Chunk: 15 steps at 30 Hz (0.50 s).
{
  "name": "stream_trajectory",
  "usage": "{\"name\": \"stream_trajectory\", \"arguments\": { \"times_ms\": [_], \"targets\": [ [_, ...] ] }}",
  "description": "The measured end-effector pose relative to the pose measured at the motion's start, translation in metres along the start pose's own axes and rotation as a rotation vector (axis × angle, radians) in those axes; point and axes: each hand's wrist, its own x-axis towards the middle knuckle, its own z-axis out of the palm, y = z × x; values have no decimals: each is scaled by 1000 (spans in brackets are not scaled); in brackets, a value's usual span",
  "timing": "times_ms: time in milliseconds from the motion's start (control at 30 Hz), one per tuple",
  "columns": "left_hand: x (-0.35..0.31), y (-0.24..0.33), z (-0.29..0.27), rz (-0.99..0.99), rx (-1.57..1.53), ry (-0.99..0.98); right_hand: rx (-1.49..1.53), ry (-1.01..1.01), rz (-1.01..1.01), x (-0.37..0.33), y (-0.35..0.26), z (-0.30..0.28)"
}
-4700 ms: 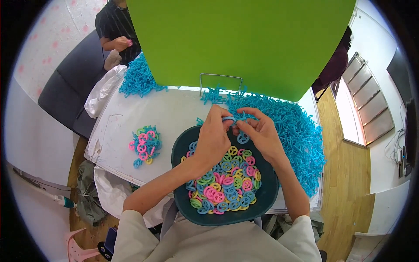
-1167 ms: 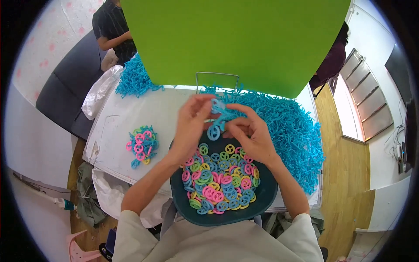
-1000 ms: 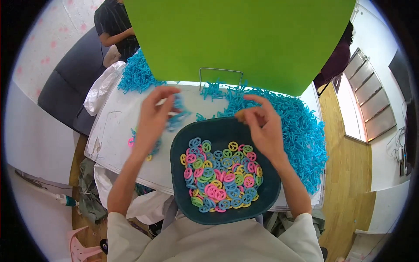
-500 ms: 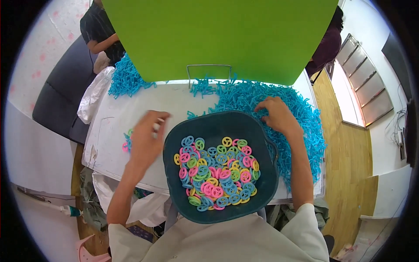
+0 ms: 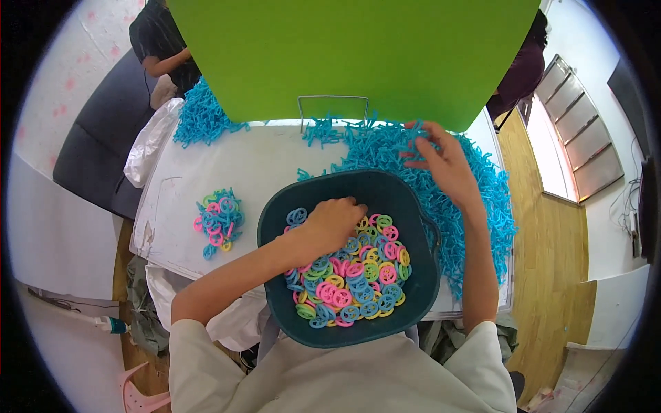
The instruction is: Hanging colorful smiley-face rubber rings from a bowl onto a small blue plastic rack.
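Note:
A dark green basin [image 5: 417, 303] full of small plastic steering-wheel-shaped rings [image 5: 354, 279] in pink, blue, yellow and green sits in front of me. My left hand [image 5: 334, 224] reaches into it, its fingers curled down among the rings; whatever is between the fingertips is hidden. Over the large heap of blue plastic pieces [image 5: 475, 227] at the right, my right hand [image 5: 444, 162] pinches a small blue piece [image 5: 418, 131] between thumb and forefinger, other fingers apart. A small pile of joined rings and blue pieces [image 5: 222, 219] lies left of the basin.
A bright green panel [image 5: 358, 55] stands across the far side of the white table [image 5: 261, 151]. A wire stand [image 5: 333, 98] is before it. Another blue heap [image 5: 203, 117] is at the far left. Two people [image 5: 162, 45] are partly visible behind the panel's edges.
My left hand has moved from above the small left pile into the basin, uncovering that pile. My right hand has moved up and farther over the blue heap.

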Motion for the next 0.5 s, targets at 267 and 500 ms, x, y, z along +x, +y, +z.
{"name": "stream_trajectory", "arguments": {
  "times_ms": [267, 500],
  "targets": [
    [-1, 19, -53, -265, -712, 642, -285, -37, -142, -11, -2, 27],
    [-5, 13, -62, -164, -1243, 699, -343, -82, -303, -26, -18, 51]
  ]
}}
